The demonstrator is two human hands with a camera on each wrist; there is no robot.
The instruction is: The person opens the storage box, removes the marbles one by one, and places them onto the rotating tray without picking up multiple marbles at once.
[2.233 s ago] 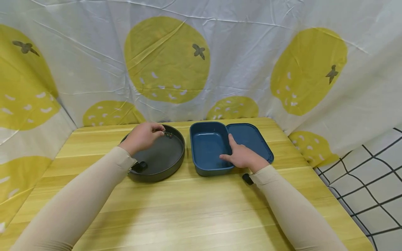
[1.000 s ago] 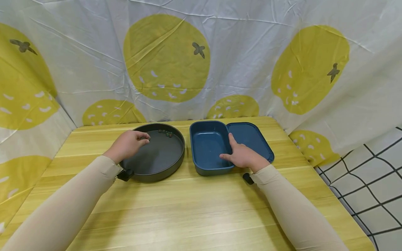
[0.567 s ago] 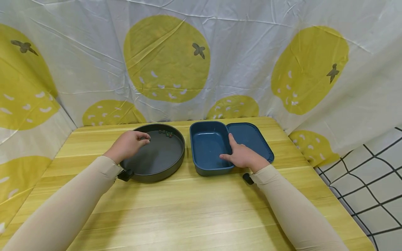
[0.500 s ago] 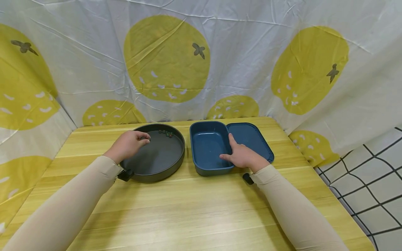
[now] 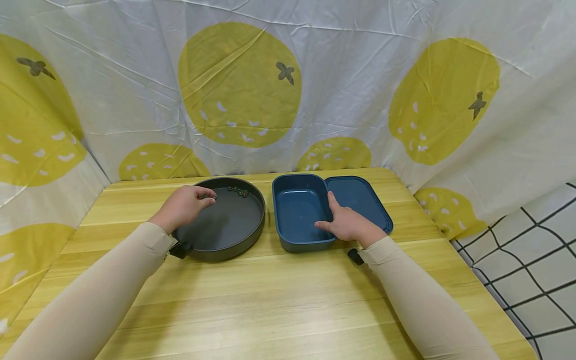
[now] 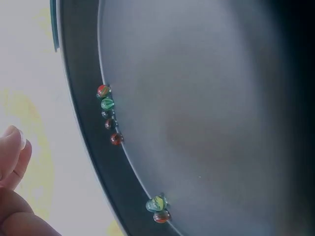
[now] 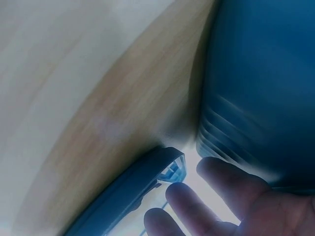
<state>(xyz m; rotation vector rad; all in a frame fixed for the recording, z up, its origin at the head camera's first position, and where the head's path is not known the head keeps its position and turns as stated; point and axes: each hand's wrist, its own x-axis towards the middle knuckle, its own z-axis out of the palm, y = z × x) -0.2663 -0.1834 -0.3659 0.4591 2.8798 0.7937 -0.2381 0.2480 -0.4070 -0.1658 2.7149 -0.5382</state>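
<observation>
My left hand (image 5: 188, 205) is over the left side of a dark round pan (image 5: 225, 220), thumb and fingertips pinched together with a small glassy marble (image 5: 214, 198) just showing at the tips. Several marbles (image 5: 237, 191) lie along the pan's far inner edge; the left wrist view shows red and green swirled marbles (image 6: 107, 104) there too. My right hand (image 5: 348, 222) rests at the right wall of a blue rectangular food container (image 5: 299, 247), thumb over the inside and index finger straight along the rim. Its other fingers (image 7: 231, 184) extend outside the wall.
The container's flat blue lid (image 5: 360, 200) lies on the wooden table (image 5: 270, 305), right beside the container and partly behind my right hand. A white curtain (image 5: 337, 90) with yellow fruit prints hangs around the table's back and sides.
From the pan's far edge, my left hand has drawn back to the left, uncovering more marbles; over the last second it stays nearly still. The right hand and container have not moved.
</observation>
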